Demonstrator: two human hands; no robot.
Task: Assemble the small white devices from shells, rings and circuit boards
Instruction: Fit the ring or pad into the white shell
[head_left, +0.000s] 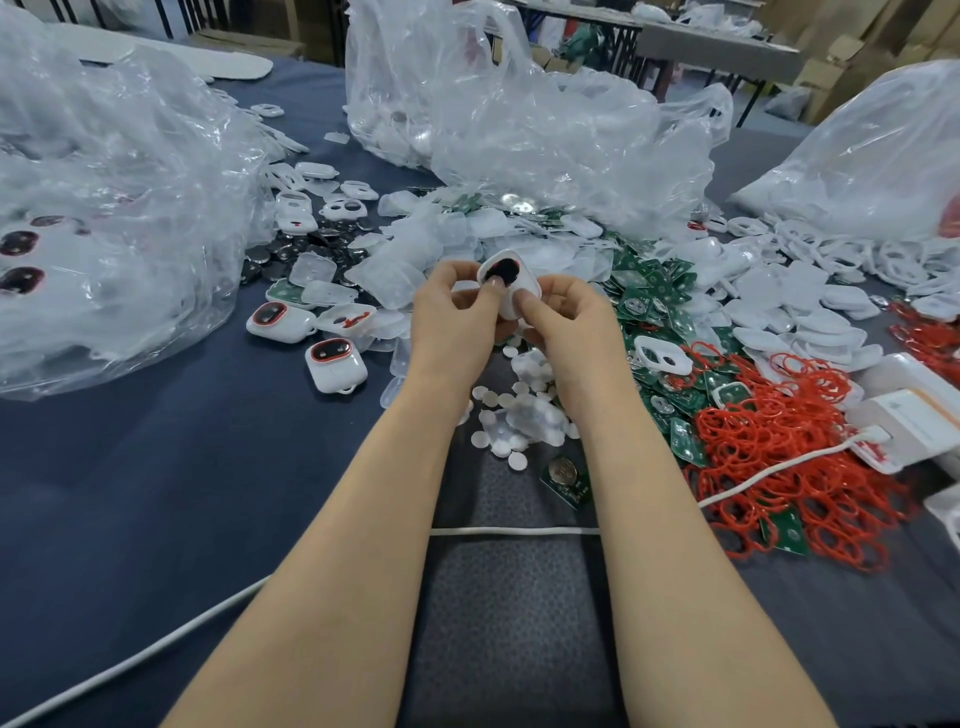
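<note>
Both left hand (457, 317) and right hand (569, 325) pinch a white shell (511, 278), window facing camera, long axis down-right

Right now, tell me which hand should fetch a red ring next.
Right, probably. The red rings are heaped on the side of the right hand; the left hand would have to cross over. Both hands grip the white shell, so the left could hold it alone.
</note>
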